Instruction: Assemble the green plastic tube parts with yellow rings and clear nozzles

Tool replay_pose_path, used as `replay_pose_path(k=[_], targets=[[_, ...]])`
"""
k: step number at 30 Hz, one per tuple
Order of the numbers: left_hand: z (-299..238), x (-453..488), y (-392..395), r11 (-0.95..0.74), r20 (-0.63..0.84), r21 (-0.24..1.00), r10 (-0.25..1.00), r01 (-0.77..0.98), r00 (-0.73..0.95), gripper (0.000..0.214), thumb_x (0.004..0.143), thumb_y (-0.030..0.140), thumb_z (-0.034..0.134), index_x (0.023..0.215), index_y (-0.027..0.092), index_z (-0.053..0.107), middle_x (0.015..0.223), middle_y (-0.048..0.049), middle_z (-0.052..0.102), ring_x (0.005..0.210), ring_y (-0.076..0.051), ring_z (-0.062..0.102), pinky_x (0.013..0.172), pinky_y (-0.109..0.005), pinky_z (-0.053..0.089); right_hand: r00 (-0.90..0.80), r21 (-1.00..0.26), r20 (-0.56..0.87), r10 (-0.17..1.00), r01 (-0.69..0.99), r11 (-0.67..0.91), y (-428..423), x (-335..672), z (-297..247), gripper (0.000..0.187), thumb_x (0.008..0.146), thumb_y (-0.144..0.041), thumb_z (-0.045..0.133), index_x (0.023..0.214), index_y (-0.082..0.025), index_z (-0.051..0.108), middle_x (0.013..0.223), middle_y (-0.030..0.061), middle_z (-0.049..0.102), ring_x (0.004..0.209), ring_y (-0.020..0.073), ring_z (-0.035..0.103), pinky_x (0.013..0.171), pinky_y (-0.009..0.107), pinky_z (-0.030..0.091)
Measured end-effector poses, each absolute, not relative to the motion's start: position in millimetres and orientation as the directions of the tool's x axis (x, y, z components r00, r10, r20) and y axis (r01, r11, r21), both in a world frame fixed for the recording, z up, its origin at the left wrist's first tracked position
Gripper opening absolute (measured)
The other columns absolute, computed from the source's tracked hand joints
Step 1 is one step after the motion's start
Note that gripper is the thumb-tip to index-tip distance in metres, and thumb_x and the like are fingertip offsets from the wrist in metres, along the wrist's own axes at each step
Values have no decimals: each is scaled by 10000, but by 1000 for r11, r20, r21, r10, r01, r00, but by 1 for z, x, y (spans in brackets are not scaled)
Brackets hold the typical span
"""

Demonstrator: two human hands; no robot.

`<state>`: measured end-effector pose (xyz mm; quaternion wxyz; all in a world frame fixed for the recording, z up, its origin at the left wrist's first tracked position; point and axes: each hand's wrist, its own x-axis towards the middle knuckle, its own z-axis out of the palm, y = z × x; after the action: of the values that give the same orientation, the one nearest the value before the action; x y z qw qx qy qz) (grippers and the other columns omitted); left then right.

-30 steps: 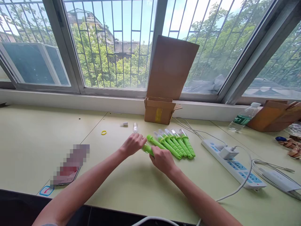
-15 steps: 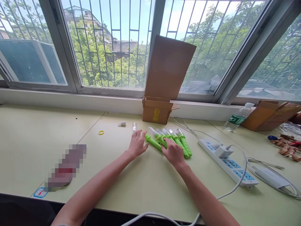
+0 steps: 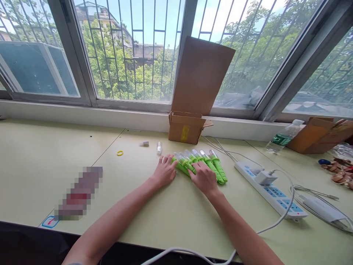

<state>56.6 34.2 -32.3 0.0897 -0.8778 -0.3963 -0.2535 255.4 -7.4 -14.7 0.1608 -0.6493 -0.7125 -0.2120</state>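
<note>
Several green stick-shaped pieces with clear tips lie side by side on the pale yellow-green table. My left hand lies flat and open on the table, its fingers against the leftmost green piece. My right hand rests open, palm down, on the near ends of the green pieces. A small clear cap stands just beyond my left hand.
A small open cardboard box with a tall flap stands at the window sill. A white power strip with cables lies to the right. A yellow ring, a small white piece, a water bottle and a blurred flat item are also on the table.
One second ago both hands held a green piece between them. It now lies with the others, and both hands have opened and pressed flat against the row.
</note>
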Motion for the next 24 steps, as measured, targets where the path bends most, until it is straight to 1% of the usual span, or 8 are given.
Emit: replay_pose_path(k=[3,8,12,16,20,24], targets=[[-34,56,34,-669,507,50,656,741,558,399,832,288,522,1223,224,478,1353,-115,438,1293,-289,341,1061,-499,291,-123,108,492,862,991,80,-8,254,-15,242,895,-393,496,877,-209,653,871,75,653,750,213,595,538,299,332],[-35,55,35,-660,491,82,679,747,546,409,836,285,510,1237,219,462,1311,-123,469,1274,-286,370,1052,-496,299,-153,121,463,873,987,109,-9,253,-14,268,916,-388,459,872,-208,652,865,78,647,778,215,593,560,298,346],[-35,55,35,-658,477,115,694,745,539,404,831,266,512,1230,221,472,1279,-125,490,1226,-278,424,1043,-475,315,-179,108,415,892,983,147,-10,251,-12,274,929,-358,425,884,-221,659,858,78,649,812,226,597,588,307,373],[-34,55,34,-653,458,133,707,745,538,401,825,253,515,1224,228,479,1290,-126,486,1201,-279,447,1027,-470,332,-165,89,395,904,986,141,-11,251,-11,276,928,-351,426,863,-226,663,861,82,652,830,237,596,595,313,385],[-34,54,33,-650,451,142,714,746,536,395,828,250,511,1221,226,478,1299,-130,478,1209,-276,446,1023,-464,339,-132,80,422,897,991,108,-12,250,-9,289,931,-357,420,907,-214,671,884,94,652,835,246,592,599,313,381],[-35,53,31,-646,443,150,720,748,534,394,828,235,502,1221,222,471,1311,-132,467,1212,-272,445,1017,-456,348,-122,31,508,852,992,123,-17,245,-5,337,949,-374,381,996,-205,669,907,95,654,854,238,590,604,293,363]])
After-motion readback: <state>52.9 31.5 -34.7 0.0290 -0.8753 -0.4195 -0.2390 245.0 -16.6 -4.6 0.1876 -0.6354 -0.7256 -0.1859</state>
